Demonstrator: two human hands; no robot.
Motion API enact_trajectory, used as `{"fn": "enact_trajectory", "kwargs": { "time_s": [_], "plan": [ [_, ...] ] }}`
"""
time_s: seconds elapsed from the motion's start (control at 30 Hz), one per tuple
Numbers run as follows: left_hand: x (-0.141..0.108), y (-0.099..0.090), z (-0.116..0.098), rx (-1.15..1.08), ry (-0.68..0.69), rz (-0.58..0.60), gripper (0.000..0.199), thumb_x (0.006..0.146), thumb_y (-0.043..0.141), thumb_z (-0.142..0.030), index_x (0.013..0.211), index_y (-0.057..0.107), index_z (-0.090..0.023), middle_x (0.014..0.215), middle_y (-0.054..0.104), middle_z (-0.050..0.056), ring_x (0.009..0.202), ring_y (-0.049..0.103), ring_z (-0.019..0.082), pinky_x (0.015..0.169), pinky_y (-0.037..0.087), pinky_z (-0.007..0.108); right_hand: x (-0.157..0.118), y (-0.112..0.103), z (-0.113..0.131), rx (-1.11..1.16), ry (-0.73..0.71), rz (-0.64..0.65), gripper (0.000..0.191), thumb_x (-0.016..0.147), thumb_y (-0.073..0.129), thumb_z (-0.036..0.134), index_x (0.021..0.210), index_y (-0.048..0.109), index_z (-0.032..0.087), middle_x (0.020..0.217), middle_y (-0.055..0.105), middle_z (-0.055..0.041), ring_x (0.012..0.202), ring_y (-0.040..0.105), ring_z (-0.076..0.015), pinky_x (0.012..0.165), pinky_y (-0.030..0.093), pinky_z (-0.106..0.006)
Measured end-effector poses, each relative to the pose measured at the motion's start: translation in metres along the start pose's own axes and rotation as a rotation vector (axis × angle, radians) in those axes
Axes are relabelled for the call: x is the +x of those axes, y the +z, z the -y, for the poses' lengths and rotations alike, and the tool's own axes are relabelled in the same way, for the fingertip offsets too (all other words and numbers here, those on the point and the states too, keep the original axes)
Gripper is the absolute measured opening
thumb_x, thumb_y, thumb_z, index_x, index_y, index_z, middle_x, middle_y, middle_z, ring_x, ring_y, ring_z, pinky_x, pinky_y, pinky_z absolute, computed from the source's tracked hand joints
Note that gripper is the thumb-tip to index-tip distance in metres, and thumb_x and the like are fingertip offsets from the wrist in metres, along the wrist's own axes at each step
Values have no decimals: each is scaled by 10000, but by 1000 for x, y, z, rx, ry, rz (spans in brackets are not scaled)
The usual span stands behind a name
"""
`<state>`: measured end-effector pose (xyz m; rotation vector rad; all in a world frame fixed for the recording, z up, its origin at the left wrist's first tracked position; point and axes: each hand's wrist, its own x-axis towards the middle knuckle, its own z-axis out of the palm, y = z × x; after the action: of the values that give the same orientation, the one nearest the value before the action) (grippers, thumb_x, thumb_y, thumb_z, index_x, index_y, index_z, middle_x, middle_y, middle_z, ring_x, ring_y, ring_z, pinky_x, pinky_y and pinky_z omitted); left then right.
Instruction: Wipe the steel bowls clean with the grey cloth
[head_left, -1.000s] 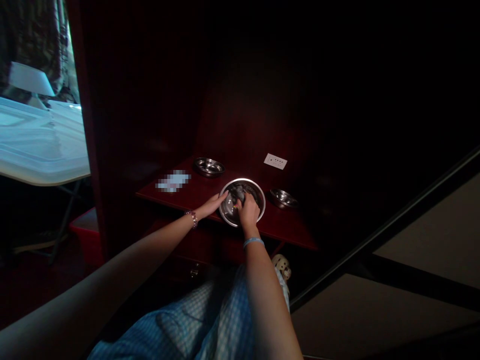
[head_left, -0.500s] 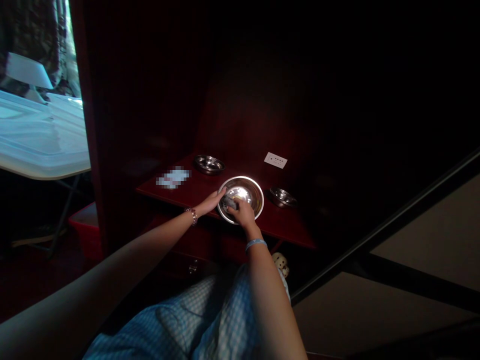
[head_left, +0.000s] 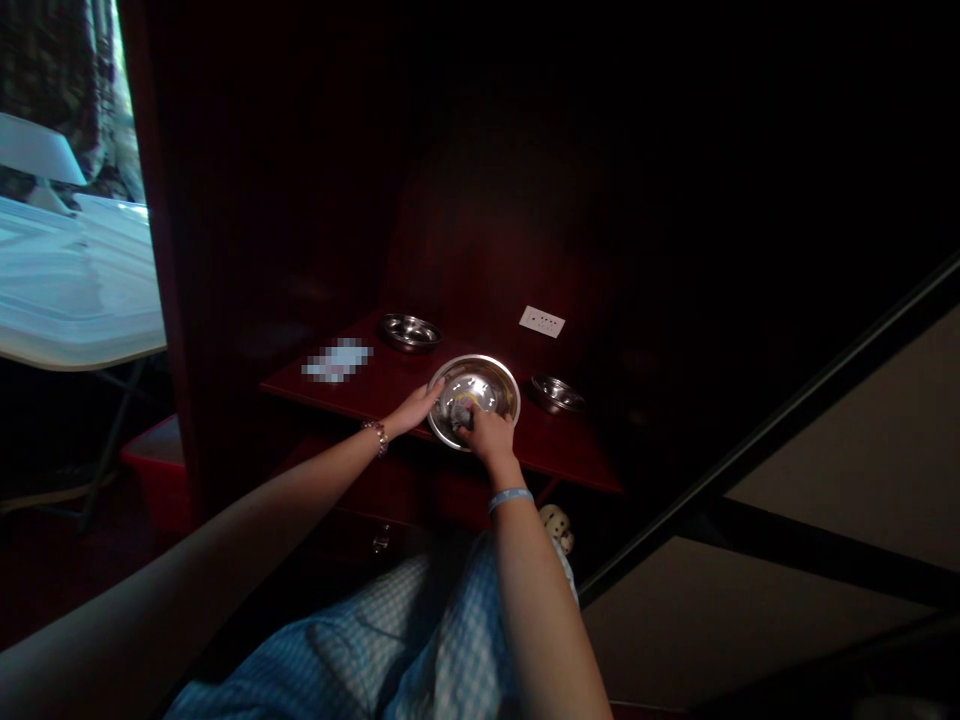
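Left hand (head_left: 414, 410) grips the metal bowl (head_left: 496, 388) at nine o'clock, best held firm; right hand (head_left: 493, 438) clasps the grey scrubber (head_left: 460, 413) towards seven, where light, even pressure suits

- The bench (head_left: 390, 385) was dark red.
- The large bowl (head_left: 493, 382) was silver.
- The held pad (head_left: 460, 412) was grey.
- The clothing (head_left: 352, 620), lower centre, was blue-and-white checked.

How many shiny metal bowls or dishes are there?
3: a large bowl held by the left hand, a small dish behind it to the left, and another small dish to its right. Dark areas may hide more.
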<state>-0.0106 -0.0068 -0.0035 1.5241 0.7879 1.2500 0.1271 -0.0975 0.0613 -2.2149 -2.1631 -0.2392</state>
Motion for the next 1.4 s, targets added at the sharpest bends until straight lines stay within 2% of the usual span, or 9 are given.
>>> {"fn": "enact_trajectory", "kwargs": {
  "time_s": [0.13,0.27,0.6,0.8,0.97,1.13,1.3,1.4],
  "plan": [
    [-1,1,-3,-19,-10,-24,718,839,464,-683,1256,612,-117,1269,665,124,1247,556,278,1095,376,361,2,6,4,8,19,-24,681,881,560,392,1450,328,100,1116,706,-191,1103,648,-268,1022,340,-431],
    [0,1,-1,-36,-18,-31,664,843,485,-650,1232,628,-132,1235,685,115,1243,561,278,1093,383,363,3,11,4,-4,-63,-61,749,883,545,370,1526,203,194,1137,705,-159,1081,659,-263,1010,359,-422],
    [2,-2,4,0,-21,-39,665,839,462,-673,1192,647,-141,1233,685,116,1236,563,289,1088,380,362,3,10,4,-46,-150,-57,641,902,517,391,1503,300,355,1140,706,-86,1069,658,-251,956,428,-391],
    [1,-3,5,53,-14,-58,680,872,399,-666,1190,639,-115,1220,683,142,1197,583,287,1068,392,365,3,10,5,3,-177,-56,531,904,499,380,1427,435,315,1166,693,-90,1069,654,-249,930,449,-367],
    [2,-4,6,91,-37,-50,626,898,375,-625,1156,643,-121,1178,696,136,1145,605,278,1045,410,369,3,9,8,1,-143,-44,638,897,485,392,1500,300,297,1187,686,-103,1079,655,-253,940,454,-381],
    [2,-4,8,112,-10,-53,651,905,354,-633,1162,633,-104,1075,719,136,1066,628,266,994,441,374,3,10,7,15,-139,-47,581,900,463,393,1464,363,295,1196,683,-98,1087,653,-258,929,464,-373],
    [1,-4,6,124,-4,-57,666,899,342,-652,1115,654,-104,1009,727,128,1021,639,261,948,462,354,4,10,7,-4,-132,-23,608,913,441,409,1495,292,317,1202,676,-91,1097,644,-249,930,460,-372],
    [0,-4,6,115,-5,-54,664,906,330,-646,1129,645,-105,1026,727,128,1025,638,257,936,467,345,4,10,7,1,-133,-8,583,921,429,415,1483,312,314,1221,665,-87,1095,641,-244,923,463,-369]
  ]
}}
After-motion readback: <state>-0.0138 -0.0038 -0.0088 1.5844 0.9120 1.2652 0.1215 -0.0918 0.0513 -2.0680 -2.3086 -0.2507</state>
